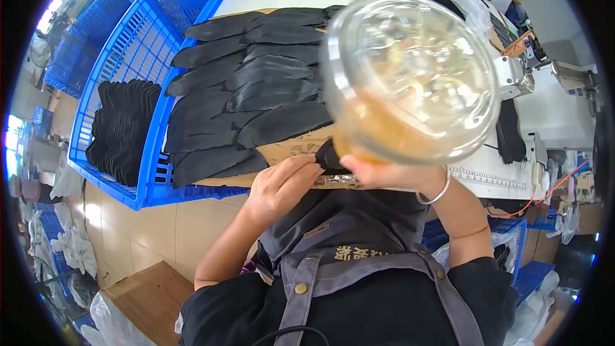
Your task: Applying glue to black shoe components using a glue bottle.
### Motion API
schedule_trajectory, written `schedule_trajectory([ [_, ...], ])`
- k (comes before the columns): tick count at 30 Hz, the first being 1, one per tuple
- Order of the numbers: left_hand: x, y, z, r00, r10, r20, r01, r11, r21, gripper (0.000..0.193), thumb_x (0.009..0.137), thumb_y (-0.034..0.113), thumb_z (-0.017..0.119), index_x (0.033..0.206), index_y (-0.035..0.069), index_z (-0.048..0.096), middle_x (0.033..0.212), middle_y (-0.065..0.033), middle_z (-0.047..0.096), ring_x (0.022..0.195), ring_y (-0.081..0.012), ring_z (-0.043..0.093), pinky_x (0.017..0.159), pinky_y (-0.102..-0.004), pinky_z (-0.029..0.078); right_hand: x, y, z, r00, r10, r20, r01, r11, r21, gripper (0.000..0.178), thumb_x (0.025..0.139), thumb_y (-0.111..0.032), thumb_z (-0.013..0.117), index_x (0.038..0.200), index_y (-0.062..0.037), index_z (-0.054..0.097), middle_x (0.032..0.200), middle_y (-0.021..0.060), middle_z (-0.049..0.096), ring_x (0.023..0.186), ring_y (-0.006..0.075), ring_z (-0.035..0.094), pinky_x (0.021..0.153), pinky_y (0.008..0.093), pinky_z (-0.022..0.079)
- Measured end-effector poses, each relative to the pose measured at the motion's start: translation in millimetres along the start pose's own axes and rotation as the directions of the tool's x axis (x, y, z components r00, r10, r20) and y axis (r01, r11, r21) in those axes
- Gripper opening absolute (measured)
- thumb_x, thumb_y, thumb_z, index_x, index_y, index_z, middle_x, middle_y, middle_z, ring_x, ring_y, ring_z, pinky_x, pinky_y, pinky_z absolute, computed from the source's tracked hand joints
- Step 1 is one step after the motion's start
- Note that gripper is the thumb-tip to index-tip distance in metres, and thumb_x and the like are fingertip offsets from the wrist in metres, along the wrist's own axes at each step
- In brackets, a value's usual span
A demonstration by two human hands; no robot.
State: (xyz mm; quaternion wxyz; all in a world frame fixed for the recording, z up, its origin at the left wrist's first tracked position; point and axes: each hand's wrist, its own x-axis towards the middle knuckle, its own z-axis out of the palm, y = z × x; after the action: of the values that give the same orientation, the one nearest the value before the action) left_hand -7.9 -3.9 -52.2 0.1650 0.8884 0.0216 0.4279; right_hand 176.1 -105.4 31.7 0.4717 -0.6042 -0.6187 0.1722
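Note:
My left hand [280, 186] is closed, its fingertips pinching the edge of a small black fabric piece [330, 156] at the near edge of the cardboard [295, 146]. From the other side my right hand [381, 173] comes up to the same piece, with a bangle on its wrist. A large clear round container [416, 74], amber-tinted low down, looms in front and hides most of the right fingers; whether that hand touches it cannot be told. Leaf-shaped black pieces [275, 90] lie in overlapping rows on the cardboard, some with a dull whitish sheen.
To the left stands a blue plastic crate [154, 173] with a stack of wavy-edged black pieces [122, 131]. A clear ruler [490, 178] lies on the white table [477, 191], with sewing machine parts [512, 77] at right. On the floor is a cardboard box [150, 298].

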Motion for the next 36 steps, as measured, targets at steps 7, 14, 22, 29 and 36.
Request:
schedule_trajectory([
  [7,-1.1,0.3,-1.4,0.998,-0.060,0.002,0.060,0.996,-0.061,0.020,0.068,-0.001,0.070,0.087,-0.001,0.063,0.089,-0.0112,0.061,0.073,-0.0226,0.064,0.058,-0.0303,0.054,-63.4,20.1,-61.9,0.999,0.009,-0.049,-0.024,0.949,-0.315,0.074,0.068,-0.012,0.072,0.130,-0.0009,0.034,0.113,0.0151,0.051,0.104,0.0271,0.054,0.093,0.0399,0.043],
  [14,-2.4,0.0,-0.7,0.998,-0.069,-0.014,0.067,0.995,-0.077,0.020,0.068,-0.002,0.071,0.087,-0.001,0.064,0.087,-0.0105,0.062,0.070,-0.0218,0.064,0.057,-0.0298,0.053,-61.4,0.5,-59.4,0.933,-0.061,-0.354,0.168,0.945,0.281,0.076,0.071,-0.012,0.071,0.134,-0.0075,0.030,0.118,0.0179,0.049,0.107,0.0295,0.053,0.092,0.0433,0.044],
  [22,4.0,2.7,-3.2,0.998,-0.062,0.006,0.063,0.996,-0.070,0.017,0.069,-0.001,0.070,0.085,0.000,0.064,0.087,-0.0096,0.062,0.070,-0.0218,0.064,0.058,-0.0291,0.053,-12.1,-0.4,24.2,0.984,-0.121,-0.129,0.134,0.986,0.100,0.050,0.064,-0.024,0.081,0.105,-0.0051,0.060,0.092,0.0041,0.065,0.085,0.0195,0.063,0.079,0.0299,0.049],
  [29,0.8,4.3,-4.7,0.994,-0.105,0.005,0.105,0.993,-0.055,0.016,0.069,-0.002,0.070,0.084,0.000,0.064,0.086,-0.0097,0.063,0.071,-0.0217,0.064,0.060,-0.0298,0.053,-60.6,4.3,-48.7,0.996,0.086,0.027,-0.084,0.992,-0.089,0.070,0.073,-0.022,0.072,0.131,-0.0001,0.041,0.127,0.0134,0.050,0.120,0.0258,0.046,0.099,0.0418,0.038],
  [36,34.5,18.6,-18.1,0.969,-0.197,0.149,0.192,0.980,0.045,0.026,0.066,0.014,0.077,0.082,0.003,0.058,0.076,-0.0062,0.058,0.065,-0.0211,0.057,0.053,-0.0300,0.046,-121.1,39.5,-106.9,0.826,0.133,-0.548,-0.264,0.950,-0.167,0.067,0.069,-0.019,0.075,0.125,-0.0005,0.042,0.113,0.0163,0.054,0.099,0.0237,0.059,0.086,0.0349,0.049],
])
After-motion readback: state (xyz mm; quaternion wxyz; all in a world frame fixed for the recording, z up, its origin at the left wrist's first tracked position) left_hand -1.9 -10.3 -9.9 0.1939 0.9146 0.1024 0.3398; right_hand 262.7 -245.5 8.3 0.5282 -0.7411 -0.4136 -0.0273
